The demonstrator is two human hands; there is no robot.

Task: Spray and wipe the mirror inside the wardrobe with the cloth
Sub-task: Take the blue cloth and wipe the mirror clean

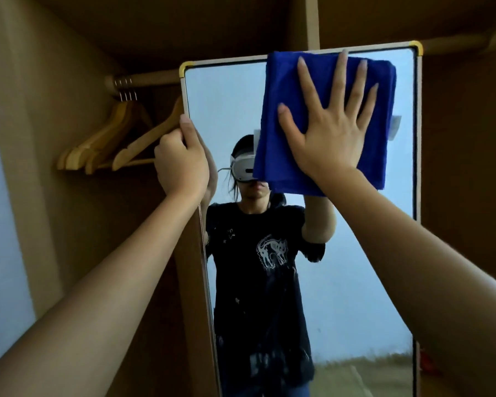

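Pressing a blue cloth [324,121] flat against the mirror [229,104] top, right hand [330,124] fingers spread, left hand [181,159] gripping the mirror's left edge, hangers [118,138] beside.

The place was a home bedroom or dressing space, seen from inside an open wooden wardrobe [55,81]. Left of the left hand [181,161], where it gripped the edge of a tall framed mirror [226,104], a rail [146,78] carried several bare wooden hangers [118,138]. Above the flat right hand [332,121], a second rail [461,41] ran on. The glass reflected a pale plain wall and a strip of floor.
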